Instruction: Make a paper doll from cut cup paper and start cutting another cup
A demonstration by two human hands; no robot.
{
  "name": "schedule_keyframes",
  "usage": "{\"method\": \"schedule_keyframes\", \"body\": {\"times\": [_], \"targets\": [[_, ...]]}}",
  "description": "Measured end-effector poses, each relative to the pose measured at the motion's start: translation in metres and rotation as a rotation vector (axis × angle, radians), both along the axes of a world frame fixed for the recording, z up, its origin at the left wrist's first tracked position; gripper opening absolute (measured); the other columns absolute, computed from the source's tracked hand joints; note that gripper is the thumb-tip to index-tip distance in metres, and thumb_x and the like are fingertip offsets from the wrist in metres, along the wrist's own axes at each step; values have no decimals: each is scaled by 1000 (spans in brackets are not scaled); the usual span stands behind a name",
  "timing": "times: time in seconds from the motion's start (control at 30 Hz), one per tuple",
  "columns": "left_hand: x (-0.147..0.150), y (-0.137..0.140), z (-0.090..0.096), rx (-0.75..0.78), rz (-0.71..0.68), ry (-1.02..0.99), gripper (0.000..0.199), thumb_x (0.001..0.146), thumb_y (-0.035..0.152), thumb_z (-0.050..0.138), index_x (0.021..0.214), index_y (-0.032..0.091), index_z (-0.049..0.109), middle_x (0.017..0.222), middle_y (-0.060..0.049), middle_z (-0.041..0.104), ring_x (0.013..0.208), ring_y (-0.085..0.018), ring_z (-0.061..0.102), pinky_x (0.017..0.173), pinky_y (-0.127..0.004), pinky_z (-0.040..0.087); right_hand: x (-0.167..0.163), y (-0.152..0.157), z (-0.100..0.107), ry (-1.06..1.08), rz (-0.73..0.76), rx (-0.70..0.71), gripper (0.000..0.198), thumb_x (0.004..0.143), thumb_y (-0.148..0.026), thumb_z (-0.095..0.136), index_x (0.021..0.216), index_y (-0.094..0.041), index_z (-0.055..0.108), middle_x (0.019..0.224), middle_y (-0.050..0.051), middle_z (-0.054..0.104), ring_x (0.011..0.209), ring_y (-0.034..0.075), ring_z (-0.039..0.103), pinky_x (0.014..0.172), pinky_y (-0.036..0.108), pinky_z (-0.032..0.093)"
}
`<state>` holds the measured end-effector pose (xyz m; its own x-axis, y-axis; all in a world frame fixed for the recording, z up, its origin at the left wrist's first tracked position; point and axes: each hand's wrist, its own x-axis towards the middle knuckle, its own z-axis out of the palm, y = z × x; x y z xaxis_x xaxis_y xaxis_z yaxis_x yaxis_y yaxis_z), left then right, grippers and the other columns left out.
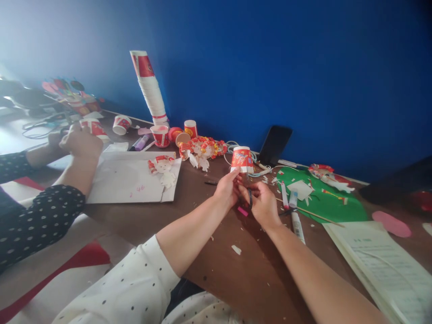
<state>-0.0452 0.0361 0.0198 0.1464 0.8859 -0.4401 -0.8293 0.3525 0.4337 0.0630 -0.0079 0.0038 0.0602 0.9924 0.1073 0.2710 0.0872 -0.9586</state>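
Note:
A red-and-white paper cup (242, 158) is held upside down in front of me, its white rim facing down. My left hand (228, 188) grips it low on the left, with the thumb up against the rim. My right hand (262, 203) is closed around the dark handles of scissors (250, 195). Their thin blades point up at the right part of the cup's rim; whether they are cutting into it I cannot make out. Below the hands a small pink piece (242, 211) lies on the brown table (243, 270), among white paper scraps.
A tall leaning stack of paper cups (151, 96) stands by the blue wall. Left, a co-worker's hands (83, 141) hold another cup (94, 129) beside a white board (124, 175). A phone (275, 145) leans behind; right are a green sheet (340, 207), markers (284, 194) and papers (381, 261).

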Motion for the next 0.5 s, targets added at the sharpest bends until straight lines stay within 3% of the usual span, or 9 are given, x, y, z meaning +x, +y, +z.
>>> {"method": "schedule_keyframes", "body": {"times": [0.23, 0.5], "targets": [[7, -7, -8, 104, -224, 105, 31, 87, 38, 53, 68, 14, 58, 39, -1, 49, 32, -16, 47, 35, -27, 35, 5, 8, 0, 16, -55, 30, 47, 65, -58, 76, 83, -20, 57, 55, -1, 61, 48, 15, 54, 43, 26, 40], [8, -9, -3, 73, -170, 99, 27, 86, 33, 55, 66, 14, 56, 42, -1, 51, 33, -14, 48, 38, -26, 37, 7, 6, 1, -33, -47, 61, 45, 68, -59, 74, 84, -20, 57, 59, 1, 64, 48, 16, 56, 45, 27, 42]]}}
